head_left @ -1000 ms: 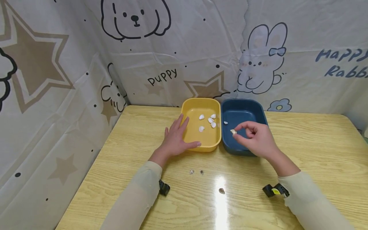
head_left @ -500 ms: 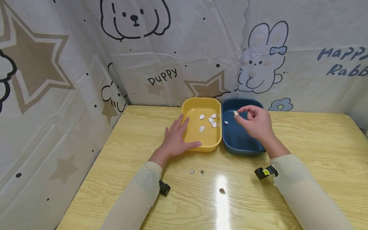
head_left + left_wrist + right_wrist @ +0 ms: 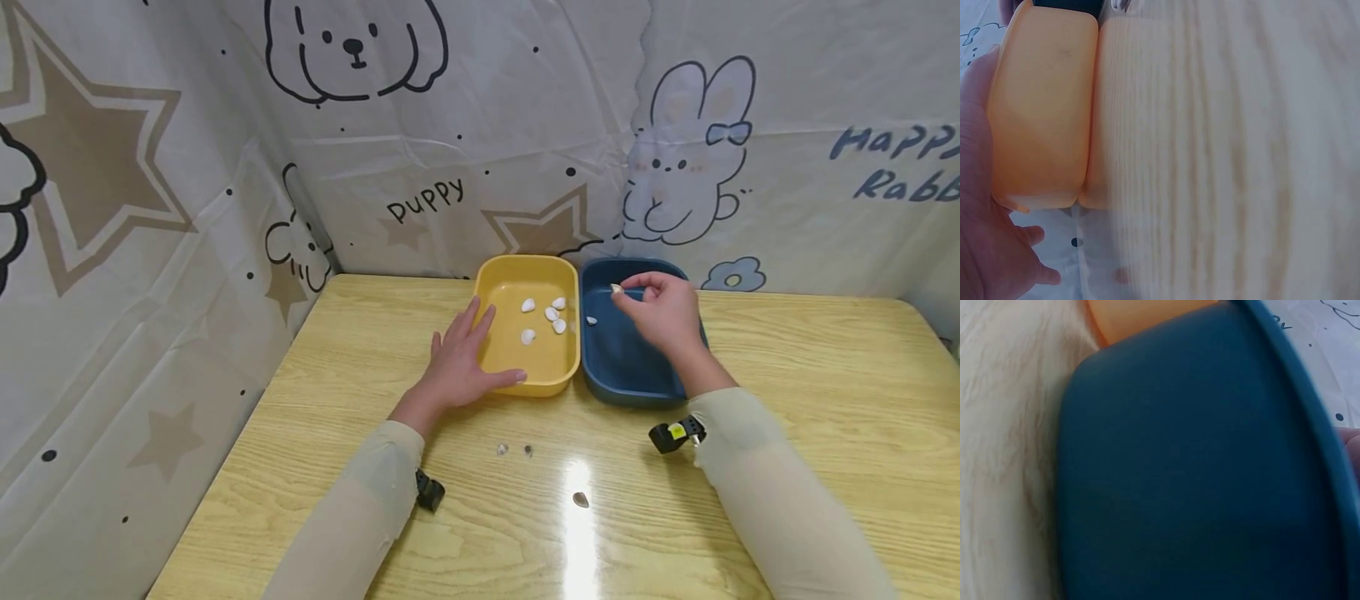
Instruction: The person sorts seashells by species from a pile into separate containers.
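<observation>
Between thumb and forefinger, my right hand [image 3: 663, 312] pinches a small pale seashell [image 3: 617, 289] above the back part of the blue bin [image 3: 637, 393]. A single small white shell [image 3: 592, 321] lies in that bin near its left wall. My left hand [image 3: 457, 362] rests with spread fingers on the left and front rim of the yellow bin [image 3: 540, 388]. Several white shells [image 3: 528, 337] lie inside the yellow bin. In the left wrist view the left hand [image 3: 988, 250] is against the yellow bin's outer wall [image 3: 1044, 112]. The blue bin's wall [image 3: 1197, 456] fills most of the right wrist view.
Two small shells [image 3: 502, 449] lie on the wooden table [image 3: 315, 467] in front of the yellow bin. A brown shell [image 3: 581, 500] sits closer to the front. Behind the bins hangs a printed cloth [image 3: 420, 167], and another side of it runs along the left.
My right hand, still pinching the shell, has moved from the middle of the blue bin toward its back. The left hand stays on the yellow bin.
</observation>
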### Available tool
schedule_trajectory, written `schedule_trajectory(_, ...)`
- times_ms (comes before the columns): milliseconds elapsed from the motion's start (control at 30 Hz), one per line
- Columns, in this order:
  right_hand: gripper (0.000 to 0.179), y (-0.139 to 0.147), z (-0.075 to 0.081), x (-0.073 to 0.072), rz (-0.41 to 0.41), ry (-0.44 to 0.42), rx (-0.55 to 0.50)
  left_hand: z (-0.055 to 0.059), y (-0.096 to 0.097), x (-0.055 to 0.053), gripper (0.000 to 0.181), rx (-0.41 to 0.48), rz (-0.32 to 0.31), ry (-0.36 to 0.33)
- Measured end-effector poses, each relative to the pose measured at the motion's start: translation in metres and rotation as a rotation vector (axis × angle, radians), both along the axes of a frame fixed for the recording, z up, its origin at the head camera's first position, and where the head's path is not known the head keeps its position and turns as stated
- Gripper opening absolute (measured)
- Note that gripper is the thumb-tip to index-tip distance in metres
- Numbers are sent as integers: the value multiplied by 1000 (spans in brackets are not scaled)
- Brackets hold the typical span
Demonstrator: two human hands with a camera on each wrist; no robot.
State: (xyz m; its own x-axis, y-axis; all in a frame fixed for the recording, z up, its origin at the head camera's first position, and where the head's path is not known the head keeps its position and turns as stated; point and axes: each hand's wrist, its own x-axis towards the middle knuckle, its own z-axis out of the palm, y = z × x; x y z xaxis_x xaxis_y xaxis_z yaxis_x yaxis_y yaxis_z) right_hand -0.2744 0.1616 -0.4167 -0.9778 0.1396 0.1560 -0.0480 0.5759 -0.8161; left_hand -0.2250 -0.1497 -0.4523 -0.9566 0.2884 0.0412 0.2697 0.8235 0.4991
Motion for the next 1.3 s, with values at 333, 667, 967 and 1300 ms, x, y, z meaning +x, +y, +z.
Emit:
schedule_trajectory(333, 32, 4, -13, -8, -12, -53, 34, 1, 1, 0, 115, -22, 3, -4)
schedule_trajectory(667, 30, 3, -15, -10, -10, -59, 39, 1, 1, 0, 115, -16, 2, 0)
schedule_trajectory(967, 32, 4, -12, -8, -4, -73, 31, 0, 0, 0, 115, -11, 1, 0)
schedule_trajectory(1300, 31, -1, 0, 10, 45, -38, 23, 1, 1, 0, 116, -25, -2, -4)
